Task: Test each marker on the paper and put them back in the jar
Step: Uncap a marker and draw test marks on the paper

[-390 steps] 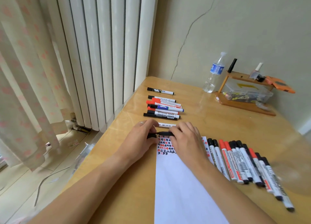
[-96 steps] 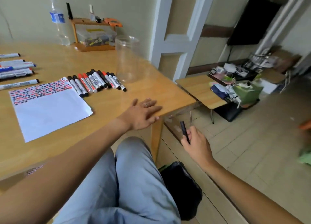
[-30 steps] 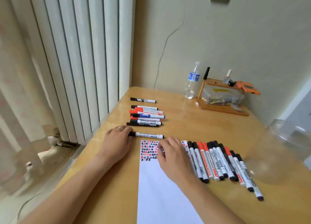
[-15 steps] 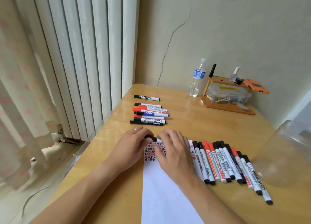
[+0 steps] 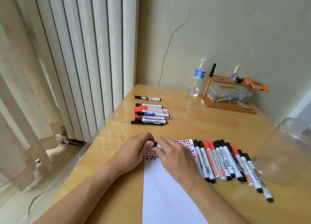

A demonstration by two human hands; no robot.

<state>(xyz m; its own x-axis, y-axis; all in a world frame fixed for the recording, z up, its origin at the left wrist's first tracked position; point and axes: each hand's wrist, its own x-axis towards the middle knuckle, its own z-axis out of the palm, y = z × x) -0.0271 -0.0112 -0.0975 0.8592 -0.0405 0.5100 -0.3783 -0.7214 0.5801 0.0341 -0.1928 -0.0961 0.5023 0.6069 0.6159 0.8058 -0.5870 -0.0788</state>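
Both hands meet over the top of the white paper [image 5: 168, 190], which carries rows of red and black test marks. My left hand [image 5: 134, 148] pinches the black cap end of a marker [image 5: 154, 143]. My right hand [image 5: 175, 154] grips the marker's body, most of it hidden under the fingers. A row of several black and red markers [image 5: 225, 161] lies to the right of the paper. Another group of several markers [image 5: 150, 114] lies farther back on the table. The clear jar [image 5: 289, 149] stands at the right edge.
A water bottle [image 5: 197, 78] and a small wooden shelf [image 5: 230, 96] with a plastic box stand at the back against the wall. White vertical blinds [image 5: 80, 55] and a curtain hang left of the wooden table [image 5: 193, 122].
A second ago the marker lay above the paper with my left hand at its cap. Both hands have closed on it and brought it over the paper's marked top.
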